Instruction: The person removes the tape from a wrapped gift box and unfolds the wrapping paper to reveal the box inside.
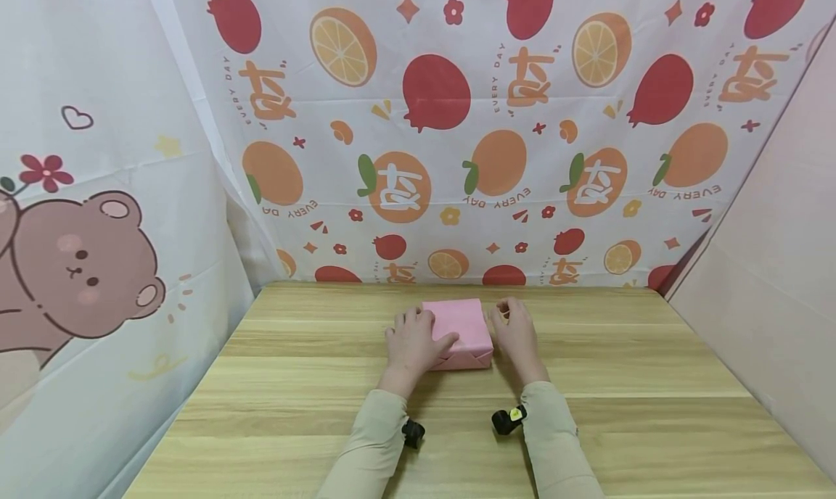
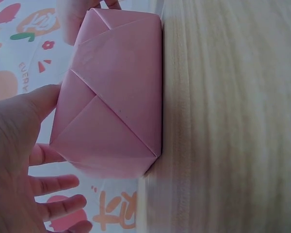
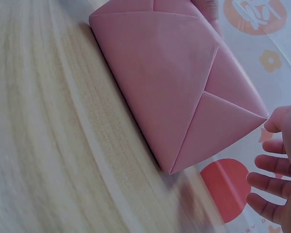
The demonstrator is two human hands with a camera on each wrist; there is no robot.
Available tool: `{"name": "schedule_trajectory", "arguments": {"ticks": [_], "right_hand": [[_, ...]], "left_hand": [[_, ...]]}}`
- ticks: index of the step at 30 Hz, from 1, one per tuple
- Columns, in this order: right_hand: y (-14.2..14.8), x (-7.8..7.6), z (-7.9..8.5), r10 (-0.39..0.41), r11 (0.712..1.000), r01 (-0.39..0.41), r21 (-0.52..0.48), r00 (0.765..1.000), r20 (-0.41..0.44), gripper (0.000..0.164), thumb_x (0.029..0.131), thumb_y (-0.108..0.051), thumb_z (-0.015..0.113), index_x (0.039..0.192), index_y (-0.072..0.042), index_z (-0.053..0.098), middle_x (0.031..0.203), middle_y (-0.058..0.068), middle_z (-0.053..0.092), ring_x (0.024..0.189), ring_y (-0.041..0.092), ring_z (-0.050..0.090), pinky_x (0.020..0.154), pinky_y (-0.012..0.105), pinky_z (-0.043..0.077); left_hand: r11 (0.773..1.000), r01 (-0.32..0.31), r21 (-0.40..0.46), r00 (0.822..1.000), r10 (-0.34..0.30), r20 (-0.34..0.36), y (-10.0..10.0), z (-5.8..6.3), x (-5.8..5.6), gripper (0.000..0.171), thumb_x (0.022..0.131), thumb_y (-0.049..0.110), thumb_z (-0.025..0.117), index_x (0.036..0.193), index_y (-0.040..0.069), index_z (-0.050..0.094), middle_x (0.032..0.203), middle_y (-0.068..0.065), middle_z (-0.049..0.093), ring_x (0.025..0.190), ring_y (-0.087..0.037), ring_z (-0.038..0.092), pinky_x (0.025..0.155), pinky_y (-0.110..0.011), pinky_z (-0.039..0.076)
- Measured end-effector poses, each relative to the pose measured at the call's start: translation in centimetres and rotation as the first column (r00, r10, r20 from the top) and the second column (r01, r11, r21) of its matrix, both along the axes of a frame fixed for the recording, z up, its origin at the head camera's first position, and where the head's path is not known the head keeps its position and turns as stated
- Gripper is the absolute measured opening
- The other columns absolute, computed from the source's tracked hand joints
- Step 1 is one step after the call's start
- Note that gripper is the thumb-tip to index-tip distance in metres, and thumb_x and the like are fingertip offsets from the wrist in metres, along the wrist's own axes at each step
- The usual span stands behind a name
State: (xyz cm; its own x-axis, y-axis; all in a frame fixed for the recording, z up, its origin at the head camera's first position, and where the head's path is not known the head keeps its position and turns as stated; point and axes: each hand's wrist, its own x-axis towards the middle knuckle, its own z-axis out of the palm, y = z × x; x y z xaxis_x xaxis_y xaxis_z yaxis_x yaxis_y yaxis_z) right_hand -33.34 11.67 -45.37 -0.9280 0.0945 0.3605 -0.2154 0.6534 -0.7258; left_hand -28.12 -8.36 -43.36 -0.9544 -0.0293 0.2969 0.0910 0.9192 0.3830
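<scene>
A pink paper-wrapped box (image 1: 457,323) lies on the wooden table, with folded flaps creased across the side that faces me. My left hand (image 1: 413,343) rests at its left end, the thumb reaching over the top near the front edge. In the left wrist view, the left thumb (image 2: 43,99) touches the box's upper edge while the other fingers spread past its end. To the right of the box is my right hand (image 1: 516,333), its fingers loosely bent. The right thumb (image 3: 279,119) is right at the box's corner in the right wrist view.
The wooden tabletop (image 1: 627,426) reaches back to a fruit-print curtain (image 1: 444,143). A bear-print curtain (image 1: 85,267) hangs along the left side, and a pale curtain (image 1: 771,267) along the right. Small black cameras sit at both wrists.
</scene>
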Motion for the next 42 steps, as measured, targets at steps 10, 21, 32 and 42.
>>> {"name": "schedule_trajectory", "arguments": {"ticks": [10,21,32,42], "right_hand": [[-0.07,-0.09,-0.12,-0.018,1.0,0.018,-0.003,0.999,-0.034,0.026,0.094,-0.024,0.059,0.109,-0.004,0.062,0.104,0.015,0.062,0.1,0.035,0.06,0.087,0.045,0.049],[0.02,0.16,0.08,0.006,1.0,-0.006,-0.007,1.0,-0.025,0.027,0.095,-0.025,0.058,0.111,-0.003,0.062,0.106,0.015,0.061,0.101,0.034,0.059,0.087,0.045,0.049],[0.06,-0.07,-0.13,0.001,1.0,-0.002,-0.012,0.996,-0.086,0.024,0.094,-0.022,0.06,0.107,-0.002,0.064,0.103,0.016,0.062,0.096,0.034,0.061,0.084,0.046,0.051],[0.08,0.04,-0.08,0.0,1.0,0.001,0.011,0.996,-0.088,0.019,0.094,-0.023,0.061,0.095,-0.005,0.062,0.099,0.013,0.061,0.094,0.029,0.059,0.084,0.044,0.05]], "left_hand": [[1.0,-0.012,0.022,0.998,0.014,-0.061,-0.07,0.05,-0.08,0.036,0.091,0.047,0.062,0.085,0.012,0.057,0.119,-0.013,0.062,0.117,-0.036,0.053,0.091,-0.054,0.044],[0.999,0.004,0.041,0.996,-0.001,-0.087,-0.21,-0.18,-0.11,0.031,0.089,0.039,0.066,0.091,0.009,0.055,0.109,-0.014,0.063,0.116,-0.036,0.056,0.097,-0.052,0.043],[0.997,-0.056,0.052,0.997,0.059,-0.054,-0.39,-0.35,-0.33,0.04,0.09,0.044,0.065,0.105,0.008,0.059,0.11,-0.015,0.058,0.108,-0.035,0.054,0.094,-0.051,0.04],[0.996,-0.073,0.05,0.997,0.075,-0.029,-0.46,-0.41,-0.56,0.04,0.093,0.045,0.061,0.11,0.009,0.06,0.107,-0.013,0.06,0.104,-0.033,0.055,0.091,-0.05,0.04]]}}
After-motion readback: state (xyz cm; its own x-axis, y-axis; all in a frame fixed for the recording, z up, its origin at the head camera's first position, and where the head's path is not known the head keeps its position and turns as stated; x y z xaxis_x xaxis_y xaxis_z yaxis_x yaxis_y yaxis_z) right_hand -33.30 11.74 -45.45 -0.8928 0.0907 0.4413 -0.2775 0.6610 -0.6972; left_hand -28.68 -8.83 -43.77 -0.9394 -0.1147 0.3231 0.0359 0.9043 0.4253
